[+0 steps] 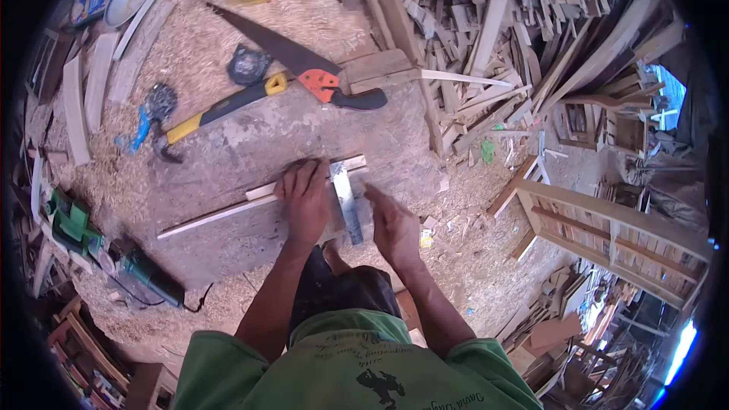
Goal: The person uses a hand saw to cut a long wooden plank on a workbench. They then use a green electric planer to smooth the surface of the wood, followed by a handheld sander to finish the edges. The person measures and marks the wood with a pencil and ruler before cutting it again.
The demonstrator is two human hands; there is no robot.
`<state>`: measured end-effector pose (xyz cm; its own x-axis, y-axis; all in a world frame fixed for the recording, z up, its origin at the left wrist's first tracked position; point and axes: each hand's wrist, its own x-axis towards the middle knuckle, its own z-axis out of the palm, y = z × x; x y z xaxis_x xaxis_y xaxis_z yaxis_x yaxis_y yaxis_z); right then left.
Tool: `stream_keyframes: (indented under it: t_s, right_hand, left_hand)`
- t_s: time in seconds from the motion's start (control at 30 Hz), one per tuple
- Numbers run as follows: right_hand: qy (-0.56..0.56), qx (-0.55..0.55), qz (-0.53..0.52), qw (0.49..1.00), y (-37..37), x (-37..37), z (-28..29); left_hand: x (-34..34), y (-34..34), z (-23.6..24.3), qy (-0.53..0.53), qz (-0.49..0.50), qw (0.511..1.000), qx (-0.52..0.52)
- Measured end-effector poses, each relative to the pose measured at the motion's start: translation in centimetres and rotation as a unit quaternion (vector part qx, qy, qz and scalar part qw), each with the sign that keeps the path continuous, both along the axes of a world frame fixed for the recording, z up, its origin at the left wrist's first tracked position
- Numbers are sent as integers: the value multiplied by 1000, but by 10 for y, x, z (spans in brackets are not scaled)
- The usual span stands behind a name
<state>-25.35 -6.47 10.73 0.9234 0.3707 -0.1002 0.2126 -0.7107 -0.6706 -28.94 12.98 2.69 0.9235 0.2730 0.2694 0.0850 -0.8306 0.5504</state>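
Two thin wooden strips [209, 216] lie side by side, slanting across the worn wooden work board [228, 175]. My left hand [304, 201] is closed over them, fingers bent round the strips and pressing down. Just right of those fingers a flat metal blade, like that of a try square [347, 203], crosses the strips and points toward me. My right hand [395, 229] hovers beside the blade, its fingers curled in a pinch with the index finger near the strip ends. Whatever it pinches, if anything, is too small to make out.
Beyond the strips lie a hammer [220, 110] with a yellow-black handle and a handsaw [292, 53]. A green power tool [144, 269] rests at left. Offcuts [486, 23] are heaped at the far right, a wooden frame [607, 235] stands at right, and shavings cover the ground.
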Motion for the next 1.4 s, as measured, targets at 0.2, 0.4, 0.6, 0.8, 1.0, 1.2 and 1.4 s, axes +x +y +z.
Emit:
stream_keyframes:
  t_s: [0.2,0.4,0.6,0.8,1.0,1.2,1.4]
  right_hand:
    - [8,2,48,999,25,-7,-15]
    - [61,20,19,998,2,-28,9]
    - [156,64,-32,985,-36,-22,-6]
    - [114,68,74,988,-58,-14,-25]
    - [-155,0,265,951,-62,8,-16]
    - [-305,-108,458,828,-28,-5,40]
    - [-97,-142,714,679,6,-88,11]
  left_hand:
    - [-2,4,2,2,13,999,-30]
    - [-5,4,12,27,21,998,-50]
    - [-8,52,0,-12,159,987,-1]
    - [-92,93,31,68,151,986,25]
    - [-130,57,-4,130,143,981,-8]
    - [-216,-63,44,78,139,987,0]
    - [-393,-199,27,69,387,915,-88]
